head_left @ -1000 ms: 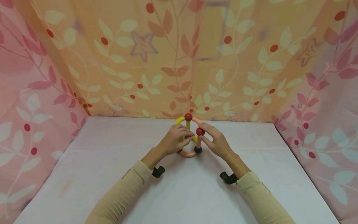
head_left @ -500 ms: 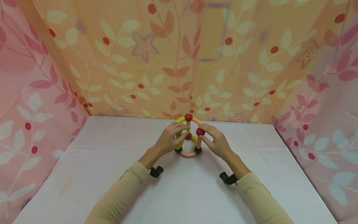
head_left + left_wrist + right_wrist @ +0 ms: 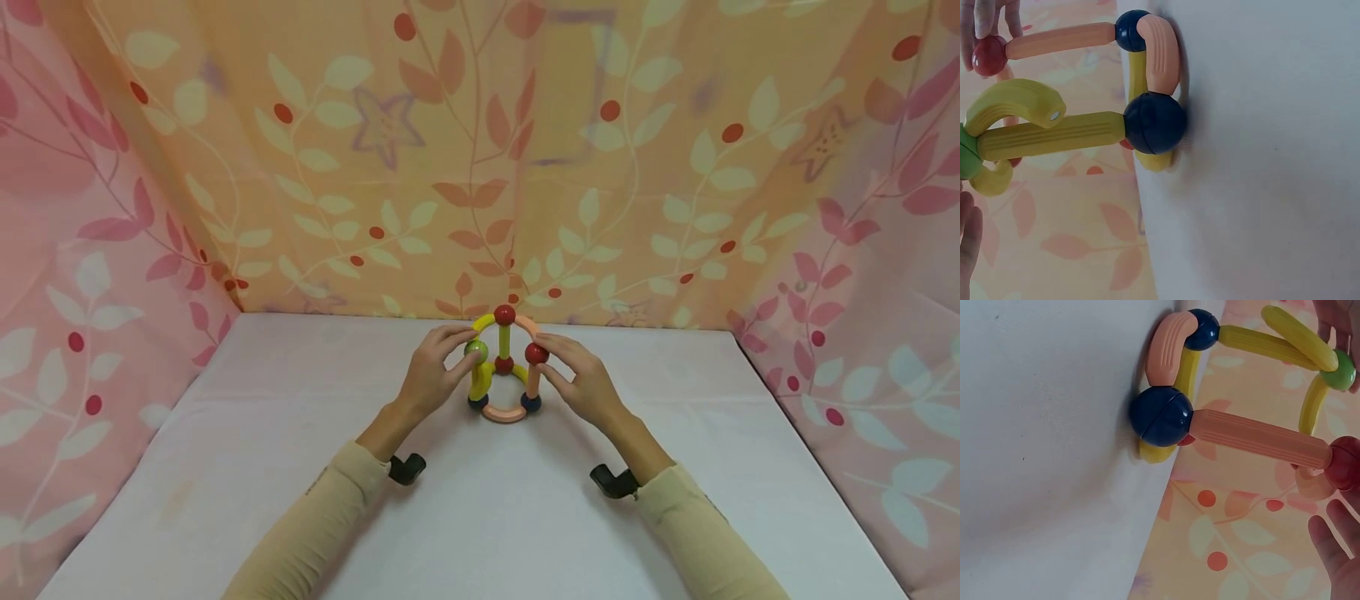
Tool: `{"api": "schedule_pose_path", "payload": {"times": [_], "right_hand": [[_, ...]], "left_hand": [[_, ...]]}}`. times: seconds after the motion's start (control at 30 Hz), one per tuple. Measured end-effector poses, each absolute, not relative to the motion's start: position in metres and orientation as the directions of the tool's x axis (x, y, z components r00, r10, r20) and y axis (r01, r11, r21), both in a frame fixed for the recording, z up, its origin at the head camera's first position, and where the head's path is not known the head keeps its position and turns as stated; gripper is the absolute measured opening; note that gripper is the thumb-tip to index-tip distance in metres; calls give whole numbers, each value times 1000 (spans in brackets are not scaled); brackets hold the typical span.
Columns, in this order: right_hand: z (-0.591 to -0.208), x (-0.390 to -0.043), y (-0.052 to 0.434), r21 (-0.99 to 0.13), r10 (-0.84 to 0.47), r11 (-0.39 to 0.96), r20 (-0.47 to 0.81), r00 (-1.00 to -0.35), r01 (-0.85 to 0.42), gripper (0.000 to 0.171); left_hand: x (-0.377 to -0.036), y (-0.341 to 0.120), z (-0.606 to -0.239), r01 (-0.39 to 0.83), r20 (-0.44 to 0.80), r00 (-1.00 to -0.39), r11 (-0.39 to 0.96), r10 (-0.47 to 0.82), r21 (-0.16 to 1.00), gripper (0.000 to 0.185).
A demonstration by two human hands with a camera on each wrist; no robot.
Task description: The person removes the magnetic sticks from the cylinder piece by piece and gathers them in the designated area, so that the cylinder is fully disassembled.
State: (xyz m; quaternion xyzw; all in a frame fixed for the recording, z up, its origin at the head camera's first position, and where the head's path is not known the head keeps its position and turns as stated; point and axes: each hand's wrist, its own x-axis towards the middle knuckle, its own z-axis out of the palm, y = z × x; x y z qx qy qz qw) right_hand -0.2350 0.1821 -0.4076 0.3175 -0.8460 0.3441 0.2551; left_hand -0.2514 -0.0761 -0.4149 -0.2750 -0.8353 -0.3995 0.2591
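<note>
Toy frame of rods and balls (image 3: 505, 367) standing at the far middle of the table (image 3: 480, 500). Left hand (image 3: 430, 377) pinches the green ball (image 3: 475, 350) on its left side; right hand (image 3: 583, 382) pinches the red ball (image 3: 536, 353) on its right.

Lighting: bright, soft, even; warm glow through the curtain (image 3: 525, 150) behind, strongest at centre, pinker at the sides. No glare.
Shadows: faint and short on the surface (image 3: 487, 500); a small soft one beneath the toy (image 3: 504, 367), darker where its blue ball (image 3: 1155, 123) meets the surface in the left wrist view.
Focus: head view fairly sharp, slightly soft overall; wrist views sharp on the toy, curtain behind blurred.
Distortion: mild wide-angle bending at the head view's edges.
</note>
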Motion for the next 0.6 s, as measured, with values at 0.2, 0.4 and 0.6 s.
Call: {"api": "schedule_pose_path", "payload": {"times": [0.2, 0.4, 0.6], "right_hand": [[-405, -229, 183, -427, -350, 599, 621, -701, -677, 44], [-402, -217, 185, -393, -342, 622, 643, -686, -678, 47], [-400, -203, 180, -380, -342, 589, 683, -646, -714, 47]], "left_hand": [[-250, -77, -418, 642, 627, -742, 521, 236, 563, 32], [-250, -77, -420, 641, 619, -746, 517, 246, 567, 33], [-250, -77, -420, 649, 620, -740, 517, 259, 558, 33]]}}
